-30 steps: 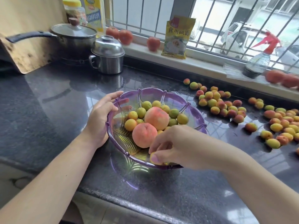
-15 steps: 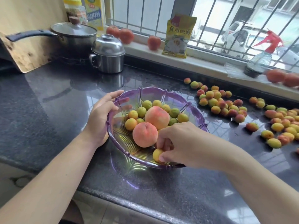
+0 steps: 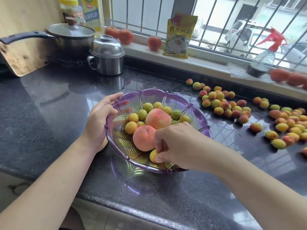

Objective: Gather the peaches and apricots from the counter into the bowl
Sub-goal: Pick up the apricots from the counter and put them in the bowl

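A clear purple bowl (image 3: 176, 98) stands on the dark counter. It holds two peaches (image 3: 157, 119) and several small apricots (image 3: 142, 114). My left hand (image 3: 99, 120) grips the bowl's left rim, thumb inside. My right hand (image 3: 176, 145) reaches into the bowl's near side, fingers curled, pinching a yellow apricot (image 3: 153, 156) against the bowl's bottom beside the nearer peach (image 3: 144, 137). Many more apricots (image 3: 224, 105) lie loose on the counter to the right of the bowl.
A lidded pan (image 3: 71, 37) and a steel pot (image 3: 107, 57) stand at the back left, beside a wooden board (image 3: 25, 39). The window sill carries red fruit (image 3: 154, 43), a yellow packet (image 3: 180, 35) and a spray bottle (image 3: 264, 58). The counter's front edge (image 3: 149, 211) runs below the bowl.
My right hand has shifted slightly further into the bowl with the apricot, setting it lower beside the near peach. The left hand and the bowl have stayed put.
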